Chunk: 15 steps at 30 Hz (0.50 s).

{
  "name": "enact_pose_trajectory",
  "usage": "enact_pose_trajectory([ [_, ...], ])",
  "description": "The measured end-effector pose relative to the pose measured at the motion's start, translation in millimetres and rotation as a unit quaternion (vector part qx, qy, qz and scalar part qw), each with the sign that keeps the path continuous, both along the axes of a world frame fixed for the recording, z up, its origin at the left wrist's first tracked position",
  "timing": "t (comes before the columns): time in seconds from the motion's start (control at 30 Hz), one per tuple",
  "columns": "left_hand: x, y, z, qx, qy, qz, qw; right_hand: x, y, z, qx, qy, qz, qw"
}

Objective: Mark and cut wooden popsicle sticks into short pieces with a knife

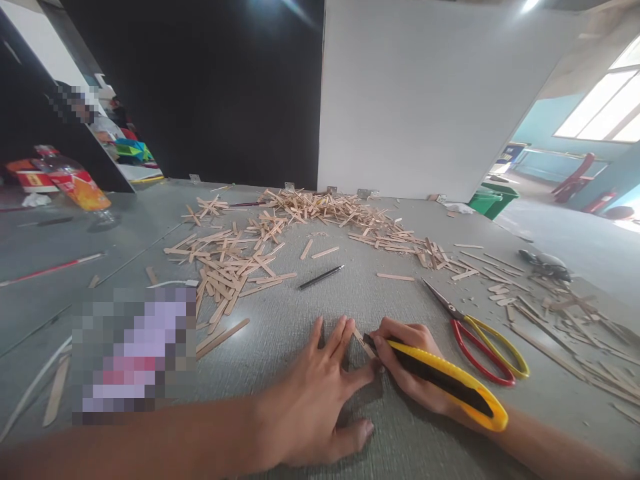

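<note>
My left hand [313, 393] lies palm down with fingers stretched and spread. Its fingertips touch a short wooden craft stick [363, 343] on the table, one near each end. Held in my right hand [417, 380] is a yellow and black utility knife [445, 380]; its front end meets the stick, and the blade tip is hard to make out. To the right of that hand lie scissors [463, 320] with one red and one yellow handle, blades nearly together. A dark pen [321, 277] rests beyond my left hand.
Piles of craft sticks [225, 273] spread over the grey table [280, 313], and cut pieces [565, 320] lie at right. A bottle [77, 183] stands tilted in view at left. Black [215, 93] and white [415, 100] panels rise behind. A blurred-out item [140, 347] is at left.
</note>
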State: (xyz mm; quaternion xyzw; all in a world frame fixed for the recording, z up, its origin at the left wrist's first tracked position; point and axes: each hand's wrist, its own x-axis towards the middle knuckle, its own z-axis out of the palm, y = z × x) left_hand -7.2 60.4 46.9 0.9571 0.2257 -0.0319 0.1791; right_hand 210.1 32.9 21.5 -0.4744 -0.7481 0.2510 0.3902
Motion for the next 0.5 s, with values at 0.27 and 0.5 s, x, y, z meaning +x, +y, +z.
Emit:
enact_pose_trajectory([
  [0.27,-1.9,1.1,-4.1,-0.003,-0.012,-0.001,1.0,1.6,0.3,-2.3,0.004,-0.007,-0.009,1.0],
  [0.5,-3.6,4.6,-0.5,-0.006,-0.04,-0.013,0.999,4.1,2.6,-4.8,-0.004,-0.041,-0.04,0.998],
])
